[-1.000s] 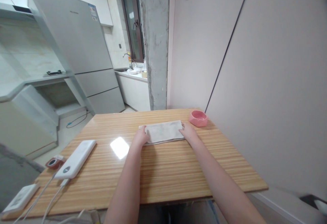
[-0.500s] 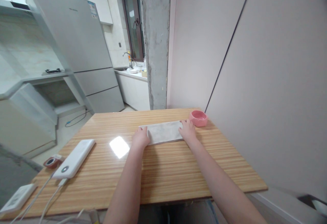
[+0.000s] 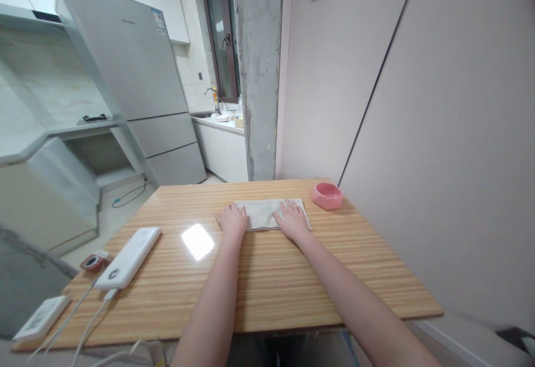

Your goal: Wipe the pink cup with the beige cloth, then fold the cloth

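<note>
A pale grey folded cloth (image 3: 262, 213) lies flat on the wooden table, its long side running left to right. My left hand (image 3: 234, 220) rests palm down over the cloth's left end, fingers spread, partly on the tabletop. Nearer the right end, my right hand (image 3: 292, 221) lies flat on top of the cloth with its fingers stretched out. Both hands hide parts of the cloth. Just beyond its right end stands a pink bowl (image 3: 327, 195), which neither hand touches.
On the table's left are a white power bank (image 3: 131, 255) with a cable plugged in, a small red-brown device (image 3: 94, 262) and a white box (image 3: 42, 318). The table (image 3: 292, 289) borders a pale wall (image 3: 418, 160) on the right. A fridge (image 3: 121, 60) stands beyond.
The cloth, held by its two ends before, now lies flat on the table. My right hand has let go of its end and moved left onto it; my left hand has opened out.
</note>
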`<state>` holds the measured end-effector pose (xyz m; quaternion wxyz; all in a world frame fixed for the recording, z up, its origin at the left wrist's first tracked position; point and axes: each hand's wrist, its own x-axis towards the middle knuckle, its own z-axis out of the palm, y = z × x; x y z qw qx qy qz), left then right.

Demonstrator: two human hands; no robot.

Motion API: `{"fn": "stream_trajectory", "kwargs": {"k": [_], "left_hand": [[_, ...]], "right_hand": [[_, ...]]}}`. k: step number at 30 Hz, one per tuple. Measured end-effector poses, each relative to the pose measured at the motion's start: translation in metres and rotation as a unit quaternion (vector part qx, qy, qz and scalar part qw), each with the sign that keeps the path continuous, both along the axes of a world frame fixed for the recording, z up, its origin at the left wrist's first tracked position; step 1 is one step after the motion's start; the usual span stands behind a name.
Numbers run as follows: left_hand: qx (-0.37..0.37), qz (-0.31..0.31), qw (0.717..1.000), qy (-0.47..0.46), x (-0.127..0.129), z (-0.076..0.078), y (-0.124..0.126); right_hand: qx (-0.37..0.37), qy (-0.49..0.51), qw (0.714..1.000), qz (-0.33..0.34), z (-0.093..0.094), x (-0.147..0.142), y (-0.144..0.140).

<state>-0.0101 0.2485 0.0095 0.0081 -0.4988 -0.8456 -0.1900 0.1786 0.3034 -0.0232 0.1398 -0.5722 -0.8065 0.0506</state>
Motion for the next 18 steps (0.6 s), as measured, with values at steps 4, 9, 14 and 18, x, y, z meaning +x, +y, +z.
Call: {"fn": "stream_trajectory", "kwargs": {"k": [4, 9, 14, 18], "left_hand": [[-0.072, 0.03, 0.996, -0.053, -0.018, 0.006, 0.0], [-0.049, -0.019, 0.992, -0.115, -0.026, 0.007, 0.0], [0.247, 0.048, 0.952, -0.176, -0.03, 0.013, 0.0], [0.341, -0.051, 0.926, -0.156, -0.01, 0.009, 0.005]], "right_hand": [[0.009, -0.01, 1.0, -0.017, 0.001, -0.008, 0.0], [-0.006, 0.013, 1.0, 0.004, 0.005, 0.005, 0.002], [-0.013, 0.037, 0.996, -0.08, 0.011, 0.024, 0.002], [-0.026, 0.046, 0.996, -0.067, 0.01, 0.021, 0.0]]}}
